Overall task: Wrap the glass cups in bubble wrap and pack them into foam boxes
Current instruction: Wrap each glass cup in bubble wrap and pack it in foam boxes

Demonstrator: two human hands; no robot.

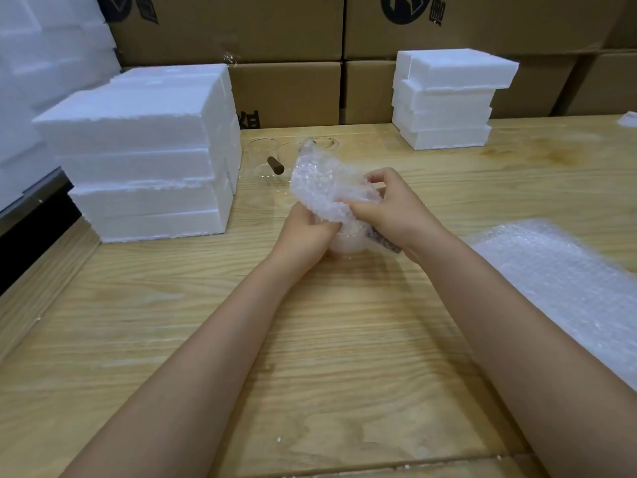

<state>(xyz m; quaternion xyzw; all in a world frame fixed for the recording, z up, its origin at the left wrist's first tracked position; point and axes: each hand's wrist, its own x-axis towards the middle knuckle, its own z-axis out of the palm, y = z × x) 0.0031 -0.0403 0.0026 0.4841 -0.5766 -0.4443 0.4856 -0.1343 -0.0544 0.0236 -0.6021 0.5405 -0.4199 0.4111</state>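
Right hand (pixel 391 210) grips seemingly cup-filled wrap (pixel 320 182).

A pale wooden table with a strong grain (pixel 344 339) fills most of the view. A few tiny white crumbs (pixel 277 440) lie on it near its front edge. Behind the table's far edge stands a wall of stacked brown cardboard cartons (pixel 286 94). One top carton bears a dark round logo (pixel 405 6), and a lower one has black printed characters (pixel 250 119). At the left, a lower wooden ledge (pixel 41 270) runs beside the table, next to a dark gap (pixel 20 257) under a grey metal strip (pixel 34 198).
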